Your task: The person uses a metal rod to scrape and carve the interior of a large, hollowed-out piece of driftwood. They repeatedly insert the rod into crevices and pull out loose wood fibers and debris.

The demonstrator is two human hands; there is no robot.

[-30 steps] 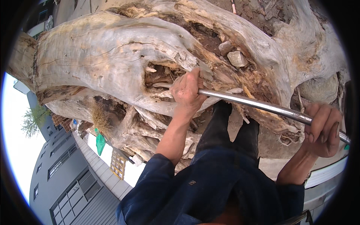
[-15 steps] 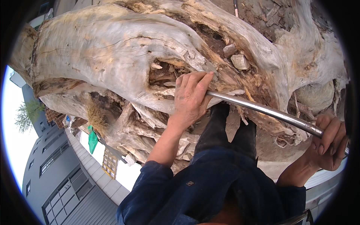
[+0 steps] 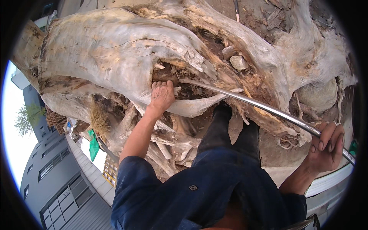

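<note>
A long, shiny metal pry bar (image 3: 268,109) slants across the pale, weathered tree trunk (image 3: 96,50). Its flat, narrow end lies in a jagged hollow (image 3: 191,92) in the wood. Near the other end, my right hand (image 3: 326,147) is closed around the bar, with dirt on the fingers. My left hand (image 3: 162,96) is off the bar, at the left side of the hollow. Its fingers are bent over into the opening, and their tips are hidden, so what they grip does not show. A pale splinter (image 3: 177,90) sticks out beside it.
Two stones (image 3: 239,62) are lodged in a cleft beyond the bar. A larger rock (image 3: 318,96) sits among the roots at right. A dark-and-pale handle (image 3: 236,11) lies on the far ground. My legs (image 3: 214,132) stand close against the trunk. A grey building (image 3: 50,161) rises at left.
My left hand has let go of the bar and moved left to the hollow's edge. The bar's flat end, covered before, now shows in the hollow. My right hand still holds the bar.
</note>
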